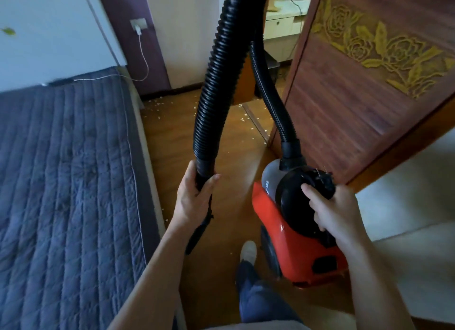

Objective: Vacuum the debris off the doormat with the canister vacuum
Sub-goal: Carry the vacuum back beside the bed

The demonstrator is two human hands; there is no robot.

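A red and black canister vacuum [283, 221] hangs above the wooden floor at the lower right. My right hand [332, 211] grips its black top handle. A ribbed black hose [216, 66] loops up out of view from the canister's top and comes down on the left. My left hand [194, 196] grips the hose's lower end, where a black nozzle [199, 231] points down toward the floor. Small white debris [246, 119] lies scattered on the floor ahead. No doormat is in view.
A bed with a grey quilted cover [69, 181] fills the left. A carved wooden door [364, 83] stands open at the right. A white charger cable [144, 58] hangs from a wall socket. My foot in a white shoe [248, 252] stands on the narrow floor strip.
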